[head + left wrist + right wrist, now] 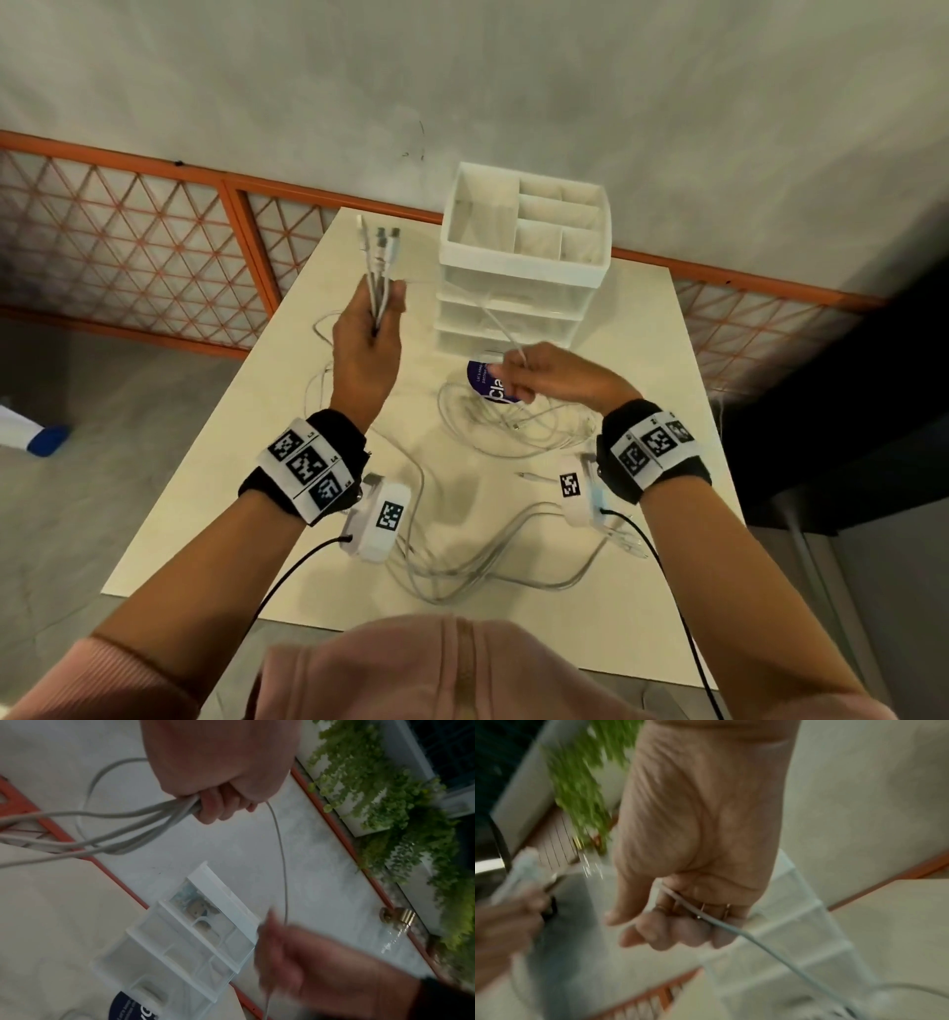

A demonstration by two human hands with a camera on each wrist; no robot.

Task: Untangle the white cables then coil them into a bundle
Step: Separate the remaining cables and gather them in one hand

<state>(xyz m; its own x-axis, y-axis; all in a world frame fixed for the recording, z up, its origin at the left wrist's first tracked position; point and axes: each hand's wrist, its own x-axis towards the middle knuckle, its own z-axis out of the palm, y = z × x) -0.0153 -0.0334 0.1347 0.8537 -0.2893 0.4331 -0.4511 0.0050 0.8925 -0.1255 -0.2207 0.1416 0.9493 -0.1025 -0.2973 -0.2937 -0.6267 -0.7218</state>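
Note:
Several white cables [493,431] lie in loose loops across the cream table [246,452]. My left hand [367,339] is raised above the table's left side and grips a bunch of cable ends, whose plugs [380,241] stick up past the fingers. In the left wrist view the left hand [218,805] holds those strands [144,823], which trail off to the left. One thin strand [281,862] runs from there to my right hand [534,372]. In the right wrist view the right hand [680,929] has its fingers curled round that single cable [734,929].
A white drawer organiser [524,257] with open top compartments stands at the table's far side, close behind both hands. A dark blue round label [485,383] lies under the right hand. An orange lattice railing [154,246] runs behind the table. Green plants [401,821] hang beyond it.

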